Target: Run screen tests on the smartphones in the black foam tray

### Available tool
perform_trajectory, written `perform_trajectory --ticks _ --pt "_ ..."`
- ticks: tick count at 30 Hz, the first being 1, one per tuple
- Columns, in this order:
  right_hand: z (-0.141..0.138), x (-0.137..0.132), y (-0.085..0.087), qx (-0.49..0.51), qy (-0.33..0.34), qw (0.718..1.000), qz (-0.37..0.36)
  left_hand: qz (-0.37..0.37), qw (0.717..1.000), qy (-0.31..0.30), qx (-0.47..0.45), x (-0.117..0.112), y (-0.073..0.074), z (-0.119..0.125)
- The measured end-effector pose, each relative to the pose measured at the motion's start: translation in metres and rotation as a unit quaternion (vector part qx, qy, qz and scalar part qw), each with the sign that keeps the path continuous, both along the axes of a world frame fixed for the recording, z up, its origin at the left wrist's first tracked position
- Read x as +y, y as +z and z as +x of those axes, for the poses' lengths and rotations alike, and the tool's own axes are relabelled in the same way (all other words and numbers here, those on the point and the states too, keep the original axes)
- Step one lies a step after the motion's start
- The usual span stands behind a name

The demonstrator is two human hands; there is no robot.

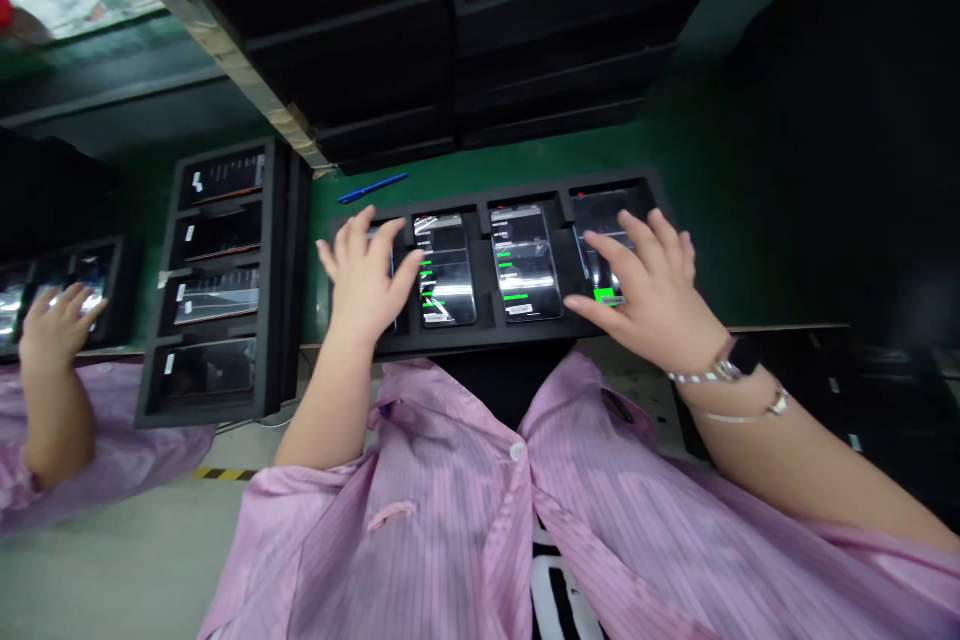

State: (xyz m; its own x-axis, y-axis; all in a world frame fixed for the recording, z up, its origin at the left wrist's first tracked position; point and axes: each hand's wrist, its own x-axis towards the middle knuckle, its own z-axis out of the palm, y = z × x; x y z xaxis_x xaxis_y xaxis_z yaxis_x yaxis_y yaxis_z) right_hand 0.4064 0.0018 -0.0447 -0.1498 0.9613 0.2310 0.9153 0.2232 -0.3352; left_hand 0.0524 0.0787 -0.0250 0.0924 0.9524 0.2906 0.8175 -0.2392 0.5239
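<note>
A black foam tray (480,332) lies before me, its slots holding several smartphones. My left hand (369,282) is spread over the leftmost slot and mostly covers the phone in it. Over the rightmost phone (600,265) is my right hand (649,285), fingers apart; whether the fingertips touch the glass I cannot tell. Between my hands, one phone (446,270) and a second phone (525,262) show lit screens with white and green lines of text. Green also glows low on the rightmost screen.
Left of me stands a stack of black trays (271,320) with phones in the top one. Behind my tray lies a blue pen (373,188) on the green bench (585,148). Dark stacked trays (450,50) rise at the back. A co-worker's hand (56,328) is at far left.
</note>
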Motion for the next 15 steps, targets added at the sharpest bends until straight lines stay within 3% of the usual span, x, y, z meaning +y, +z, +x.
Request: perform_trajectory --ticks 3,6,9,11,12,15 --pt "-0.026 0.044 -0.007 0.013 -0.004 1.000 0.000 -0.026 0.999 -0.018 -0.009 0.004 -0.003 0.027" --pt "-0.036 0.058 -0.006 -0.011 -0.011 0.999 -0.050 -0.077 0.997 -0.003 0.015 -0.007 0.000 0.032" --pt "-0.021 0.032 0.023 -0.052 0.065 0.976 -0.199 -0.152 0.981 -0.075 0.099 -0.045 0.026 0.019" --pt "-0.003 0.004 0.053 -0.050 0.181 0.943 -0.276 -0.191 0.956 -0.174 0.142 -0.077 0.053 0.008" --pt "0.004 -0.009 0.067 -0.056 0.229 0.927 -0.292 -0.207 0.942 -0.208 0.165 -0.092 0.066 0.003" --pt "0.016 -0.036 0.091 -0.082 0.263 0.930 -0.244 -0.165 0.935 -0.215 0.227 -0.120 0.093 -0.007"
